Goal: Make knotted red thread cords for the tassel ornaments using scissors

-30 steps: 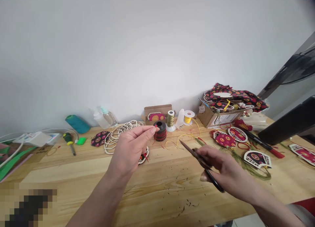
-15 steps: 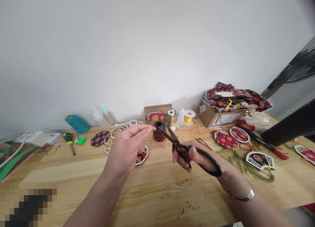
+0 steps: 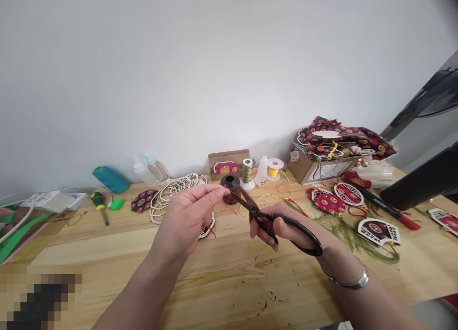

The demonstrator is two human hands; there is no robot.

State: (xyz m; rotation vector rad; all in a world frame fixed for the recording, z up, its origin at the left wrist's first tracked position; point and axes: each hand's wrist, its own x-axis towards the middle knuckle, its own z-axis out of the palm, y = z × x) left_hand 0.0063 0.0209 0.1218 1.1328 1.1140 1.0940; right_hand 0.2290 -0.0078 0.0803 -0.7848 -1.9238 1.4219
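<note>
My left hand [image 3: 191, 210] is closed in a pinch, thumb against forefinger, on a thin red cord. Only a bit of red shows at the fingertips, and a red strand [image 3: 212, 232] shows below the hand. In my right hand [image 3: 272, 222] are black-handled scissors [image 3: 255, 211], thumb and fingers through the loops. Their blades stand apart and point left, with the tips close by my left fingertips. Behind the blades sits a dark thread spool [image 3: 231, 181] with red thread around it. A patterned ornament [image 3: 206, 228] with a white lattice edge is partly hidden behind my left hand.
White lattice frames [image 3: 161, 201] lie left of centre, near a screwdriver [image 3: 99, 203] and a teal thread cone [image 3: 110, 178]. Gold thread [image 3: 247, 172] and a yellow cord spool [image 3: 275, 170] stand at the back. On the right are a cardboard box [image 3: 315, 170] and tasselled ornaments [image 3: 378, 232].
The scissor blades have shifted slightly left, their tips now nearer my left fingertips. A red strand now shows below my left hand. The view has moved a little.
</note>
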